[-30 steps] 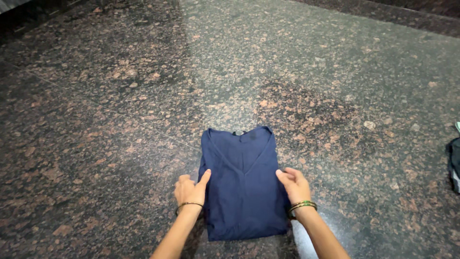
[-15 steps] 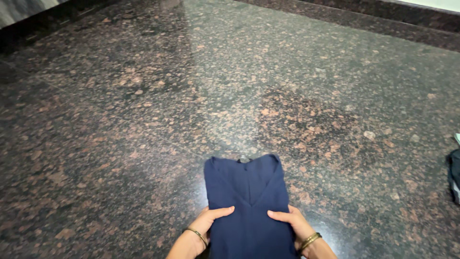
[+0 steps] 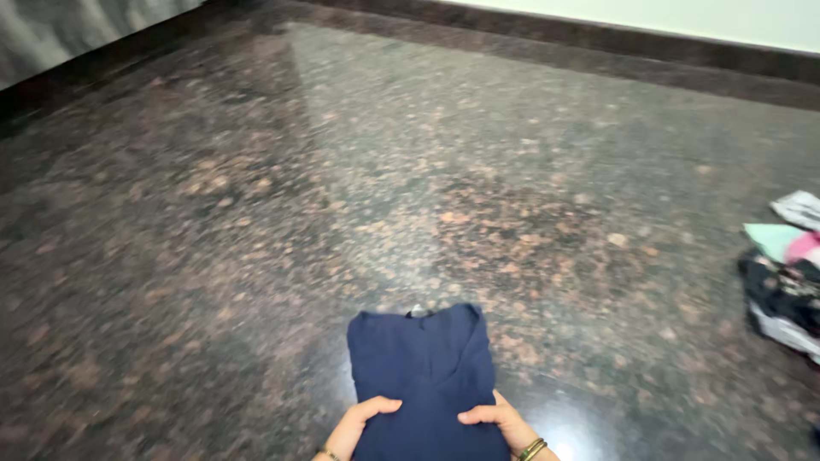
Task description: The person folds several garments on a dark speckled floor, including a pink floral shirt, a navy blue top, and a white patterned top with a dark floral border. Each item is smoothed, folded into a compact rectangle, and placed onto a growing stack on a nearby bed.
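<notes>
I see a polished stone floor, dark with brown speckles, filling almost the whole frame, with a pale sheen running down its middle from the top. Along the top edge a darker skirting strip meets a light wall in the upper right corner. In the upper left corner I make out a grey, blurred surface, too unclear to name. At the right edge, about halfway down, lies a heap of clothes: white, mint green, pink and dark patterned pieces, partly cut off by the frame

Navy garment, brown-speckled granite floor
</notes>
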